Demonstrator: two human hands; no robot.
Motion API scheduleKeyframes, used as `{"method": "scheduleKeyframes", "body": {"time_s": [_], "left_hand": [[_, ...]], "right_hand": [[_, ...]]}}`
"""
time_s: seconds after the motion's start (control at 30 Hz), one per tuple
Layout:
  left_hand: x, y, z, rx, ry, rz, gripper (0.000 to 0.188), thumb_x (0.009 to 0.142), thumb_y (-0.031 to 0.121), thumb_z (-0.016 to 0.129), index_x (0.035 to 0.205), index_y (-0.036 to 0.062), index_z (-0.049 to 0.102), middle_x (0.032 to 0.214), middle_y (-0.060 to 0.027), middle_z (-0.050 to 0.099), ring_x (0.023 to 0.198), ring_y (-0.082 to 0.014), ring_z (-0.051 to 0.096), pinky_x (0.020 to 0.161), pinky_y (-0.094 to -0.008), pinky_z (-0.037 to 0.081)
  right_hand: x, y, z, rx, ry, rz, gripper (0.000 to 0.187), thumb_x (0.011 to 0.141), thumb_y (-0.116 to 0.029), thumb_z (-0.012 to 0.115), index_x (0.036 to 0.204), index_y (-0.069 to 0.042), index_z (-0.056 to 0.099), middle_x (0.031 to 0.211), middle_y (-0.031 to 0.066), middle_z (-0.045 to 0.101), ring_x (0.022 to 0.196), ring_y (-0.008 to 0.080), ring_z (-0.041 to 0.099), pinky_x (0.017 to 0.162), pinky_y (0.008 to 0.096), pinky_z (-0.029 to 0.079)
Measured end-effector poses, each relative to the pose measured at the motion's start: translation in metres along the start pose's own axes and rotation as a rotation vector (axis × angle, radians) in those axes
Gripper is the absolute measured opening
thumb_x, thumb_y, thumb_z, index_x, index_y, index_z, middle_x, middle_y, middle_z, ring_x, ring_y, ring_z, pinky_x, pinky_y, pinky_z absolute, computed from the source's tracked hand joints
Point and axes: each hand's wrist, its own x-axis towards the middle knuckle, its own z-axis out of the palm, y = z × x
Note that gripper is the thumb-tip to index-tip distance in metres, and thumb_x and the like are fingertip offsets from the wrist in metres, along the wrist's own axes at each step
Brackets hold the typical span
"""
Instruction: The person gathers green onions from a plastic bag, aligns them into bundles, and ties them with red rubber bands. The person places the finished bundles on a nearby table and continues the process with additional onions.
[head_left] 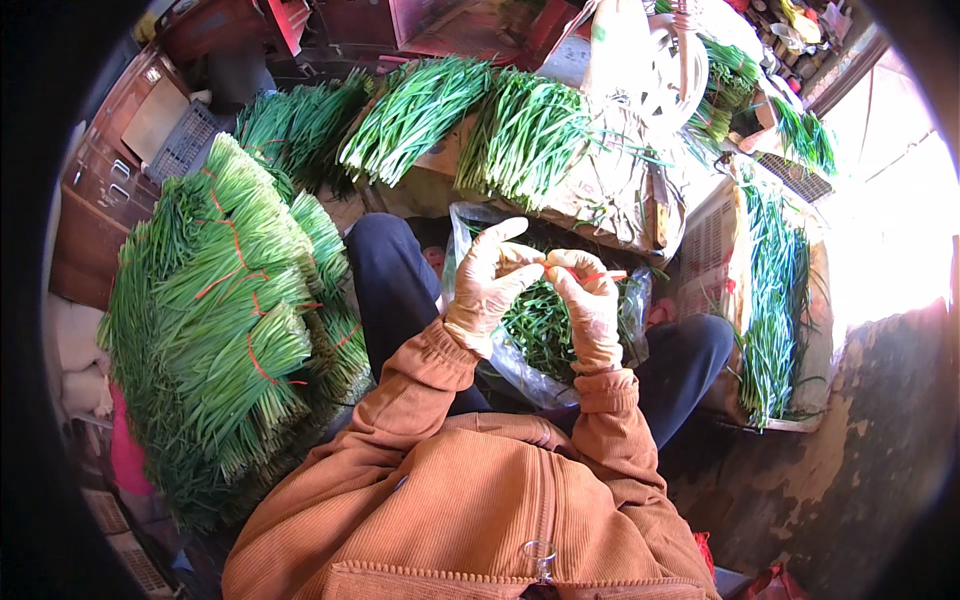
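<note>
Thin pale gloves cover both of my hands, which meet over my lap. A thin red tie [612, 275] passes between them. My left hand [486, 285] pinches near one end of it with the thumb and a fingertip, the other fingers partly raised. Closed on the tie as well, my right hand [590, 305] lets a short end stick out to the right. Beneath the hands, between my knees, sits a clear plastic bag [520, 372] with loose green leaf trimmings [540, 325] in it.
A tall stack of garlic chive bundles [215, 330] with red ties rises at my left. Loose chive piles [415, 115] lie on a board ahead, beside a wooden-handled tool [660, 205]. At right stands a crate [710, 245] of chives [770, 300].
</note>
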Motion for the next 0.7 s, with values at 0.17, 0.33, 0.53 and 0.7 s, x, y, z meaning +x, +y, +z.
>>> {"method": "scheduleKeyframes", "body": {"time_s": [0.17,0.33,0.53,0.7], "left_hand": [[-0.005,-0.003,-0.007,-0.016,-0.043,-0.137,0.029,0.078,-0.001,0.065,0.105,0.0016,0.058,0.093,-0.0026,0.063,0.085,-0.0086,0.057,0.08,-0.0223,0.046],[-0.004,-0.013,-0.006,-0.033,-0.007,-0.146,0.012,0.08,0.002,0.066,0.089,0.0035,0.059,0.08,0.0009,0.061,0.07,-0.0051,0.055,0.065,-0.0195,0.047],[-0.004,-0.009,-0.016,0.353,-0.163,-0.115,0.012,0.078,0.01,0.068,0.076,0.0039,0.058,0.071,0.0014,0.057,0.064,-0.0042,0.05,0.058,-0.0214,0.043],[-0.001,-0.014,-0.015,0.575,-0.005,0.123,0.003,0.076,0.005,0.059,0.077,0.0037,0.057,0.072,-0.005,0.056,0.064,-0.0136,0.053,0.061,-0.0266,0.045]], "right_hand": [[0.0,0.003,-0.004,0.048,0.072,-0.005,0.021,0.081,-0.001,0.063,0.101,0.0,0.058,0.097,0.0049,0.061,0.087,0.0115,0.057,0.079,0.0229,0.045],[-0.004,0.009,0.003,0.019,0.023,-0.042,0.023,0.08,-0.002,0.064,0.102,-0.001,0.058,0.098,0.0047,0.061,0.086,0.0107,0.056,0.08,0.0231,0.044],[-0.003,0.013,-0.003,0.042,0.0,-0.018,0.019,0.078,0.0,0.064,0.096,-0.002,0.056,0.092,0.0046,0.059,0.084,0.012,0.056,0.078,0.0255,0.045],[-0.006,0.016,0.004,0.002,-0.07,-0.053,0.021,0.078,0.0,0.066,0.096,-0.003,0.055,0.092,0.0044,0.06,0.083,0.0119,0.056,0.077,0.025,0.045]]}}
